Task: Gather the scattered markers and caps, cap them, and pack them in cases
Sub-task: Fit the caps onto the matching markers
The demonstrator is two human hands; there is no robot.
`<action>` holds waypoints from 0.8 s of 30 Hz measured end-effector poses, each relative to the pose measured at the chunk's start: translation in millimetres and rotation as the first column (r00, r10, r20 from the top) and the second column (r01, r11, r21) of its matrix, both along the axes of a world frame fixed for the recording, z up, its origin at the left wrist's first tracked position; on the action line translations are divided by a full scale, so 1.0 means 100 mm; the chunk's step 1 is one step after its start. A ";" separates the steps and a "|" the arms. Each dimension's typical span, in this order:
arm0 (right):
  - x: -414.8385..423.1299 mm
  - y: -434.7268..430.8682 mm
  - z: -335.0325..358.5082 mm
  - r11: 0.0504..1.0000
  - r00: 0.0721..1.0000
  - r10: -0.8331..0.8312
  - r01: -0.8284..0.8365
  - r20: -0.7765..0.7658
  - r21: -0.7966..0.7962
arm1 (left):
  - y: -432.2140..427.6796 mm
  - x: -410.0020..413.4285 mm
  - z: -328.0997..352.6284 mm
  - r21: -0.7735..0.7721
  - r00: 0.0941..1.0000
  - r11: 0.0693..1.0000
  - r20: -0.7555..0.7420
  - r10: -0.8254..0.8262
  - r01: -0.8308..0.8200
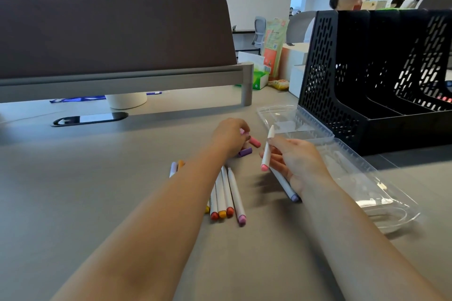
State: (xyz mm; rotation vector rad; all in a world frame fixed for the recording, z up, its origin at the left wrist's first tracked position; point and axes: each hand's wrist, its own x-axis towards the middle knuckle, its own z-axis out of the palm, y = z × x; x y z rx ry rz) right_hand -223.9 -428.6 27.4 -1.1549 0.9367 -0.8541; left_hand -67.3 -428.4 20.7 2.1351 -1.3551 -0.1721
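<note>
Holds in the right grip [293,161] a pink-ended marker [267,151] and a lilac-ended marker [283,184]; curls the left grip [230,137] over loose caps [245,151] on the table [97,178], seemingly pinching one. Match cap to marker colour and press straight on. Pack into the open clear case [367,178] beside, with nothing in it yet.

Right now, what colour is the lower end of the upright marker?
Pink; head view shows the marker in the right hand.
</note>
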 end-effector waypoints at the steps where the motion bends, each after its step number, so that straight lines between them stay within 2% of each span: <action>1: 0.00 0.02 0.01 1.000 1.000 0.017 -0.017 -0.010 -0.008 | 0.04 0.00 0.02 -0.044 0.999 0.999 -0.044 0.003 -0.005; 5: 0.00 0.10 0.06 0.997 0.998 0.038 -0.042 -0.058 -0.063 | 0.30 -0.03 0.10 -0.198 0.977 0.980 -0.214 -0.024 -0.020; 7: 0.01 0.13 0.08 0.995 0.996 0.040 -0.047 -0.079 -0.083 | 0.51 -0.06 0.14 -0.267 0.925 0.962 -0.377 -0.051 -0.056; 10: 0.02 0.19 0.10 0.993 0.995 0.084 -0.088 -0.059 -0.079 | 0.89 -0.12 0.18 -0.326 0.725 0.931 -0.679 -0.111 -0.163; 12: 0.00 0.23 0.12 0.989 0.988 0.144 -0.143 0.053 -0.024 | 1.10 -0.16 0.18 -0.359 0.562 0.900 -0.810 -0.168 -0.248; 14: -0.02 0.28 0.15 0.979 0.968 0.179 -0.193 0.174 0.065 | 1.20 -0.19 0.17 -0.359 0.457 0.877 -0.869 -0.189 -0.320; 17: -0.05 0.34 0.18 0.948 0.939 0.196 -0.255 0.282 0.191 | 1.21 -0.25 0.15 -0.344 0.379 0.861 -0.904 -0.196 -0.374; 24: -0.07 0.39 0.18 0.906 0.907 0.212 -0.322 0.363 0.276 | 1.15 -0.29 0.05 -0.311 0.365 0.865 -0.916 -0.163 -0.394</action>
